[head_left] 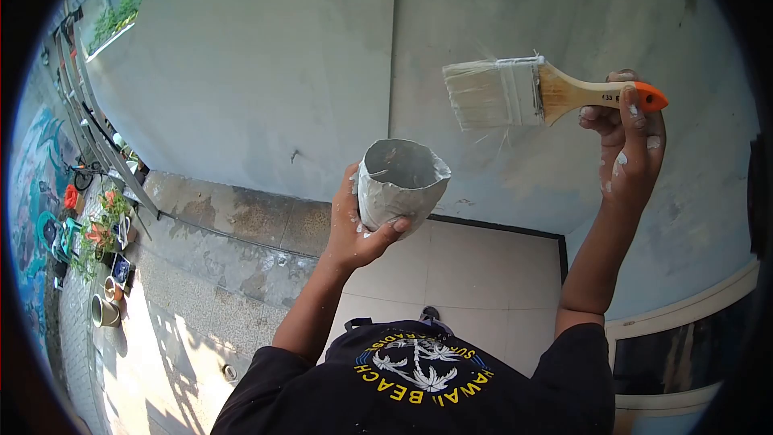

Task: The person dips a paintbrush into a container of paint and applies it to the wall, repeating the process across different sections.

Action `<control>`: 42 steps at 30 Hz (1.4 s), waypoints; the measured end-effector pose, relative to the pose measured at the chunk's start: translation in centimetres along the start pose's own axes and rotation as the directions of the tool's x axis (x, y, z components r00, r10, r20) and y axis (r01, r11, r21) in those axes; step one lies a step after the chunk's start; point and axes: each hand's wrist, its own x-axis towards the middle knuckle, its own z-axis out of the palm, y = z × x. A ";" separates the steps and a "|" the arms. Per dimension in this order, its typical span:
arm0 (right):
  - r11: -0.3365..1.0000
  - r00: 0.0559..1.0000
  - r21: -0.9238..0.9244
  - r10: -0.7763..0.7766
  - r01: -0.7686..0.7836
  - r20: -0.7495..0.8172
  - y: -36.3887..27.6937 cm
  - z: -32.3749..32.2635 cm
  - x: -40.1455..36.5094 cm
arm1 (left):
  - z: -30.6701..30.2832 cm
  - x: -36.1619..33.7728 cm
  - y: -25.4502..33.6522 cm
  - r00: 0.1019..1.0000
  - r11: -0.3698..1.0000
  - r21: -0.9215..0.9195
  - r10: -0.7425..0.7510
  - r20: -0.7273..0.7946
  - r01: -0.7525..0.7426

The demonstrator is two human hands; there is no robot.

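My left hand (364, 229) is wrapped round a paint-smeared cup (403, 193) with an uneven rim, its mouth tilted towards me. Greyish residue coats the inside of the cup. Up on the right, my right hand (632, 133) grips a wide paintbrush (564, 95) by its wooden handle with an orange end. The brush lies level, its pale bristles pointing left, above and to the right of the cup and apart from it. White paint spots mark both hands.
A grey-white wall (266, 48) with a vertical seam stands in front. Below are floor tiles (467, 266) and a stained concrete ledge (241, 217). Potted plants (105, 229), a metal gate (101, 129) and a pot (105, 312) stand at the left. A framed dark window (684, 354) is at lower right.
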 end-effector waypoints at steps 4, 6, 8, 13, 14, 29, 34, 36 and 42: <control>0.918 0.875 0.385 0.262 -0.096 -0.406 4.5 -4.7 -1.5 | 0.0 0.1 -1.2 0.999 0.999 0.016 -0.039 -0.021 0.040; 0.822 0.784 0.563 0.404 -0.085 -0.471 8.2 -8.9 -4.4 | 0.2 0.2 -1.6 0.996 0.996 0.020 -0.083 -0.045 0.084; 0.700 0.733 0.705 0.540 -0.118 -0.413 12.0 -13.0 -9.0 | 0.5 0.0 -2.4 0.989 0.987 0.094 -0.123 -0.080 0.131; 0.503 0.494 0.805 0.811 -0.313 -0.314 21.3 -18.2 -21.0 | 2.0 0.8 -5.9 0.983 0.958 0.225 -0.160 -0.088 0.176; 0.505 0.485 0.809 0.811 -0.301 -0.326 23.0 -18.8 -22.7 | 2.6 1.3 -6.6 0.978 0.961 0.191 -0.184 -0.098 0.200; 0.407 0.467 0.695 0.877 -0.593 -0.114 39.7 -28.1 -17.5 | 14.3 8.8 -23.9 0.955 0.960 0.119 -0.229 -0.186 0.254; 0.453 0.428 0.485 0.888 -0.748 -0.170 45.4 -30.0 -14.4 | 15.8 11.2 -27.2 0.983 0.967 0.188 -0.159 -0.094 0.174; 0.548 0.507 0.388 0.835 -0.741 -0.212 46.5 -29.9 -13.4 | 16.3 11.8 -27.8 0.969 0.961 0.154 -0.210 -0.131 0.229; 0.638 0.659 -0.213 0.623 -0.740 -0.422 43.9 -29.5 -6.4 | 17.6 16.5 -29.4 0.952 0.958 0.080 -0.259 -0.161 0.274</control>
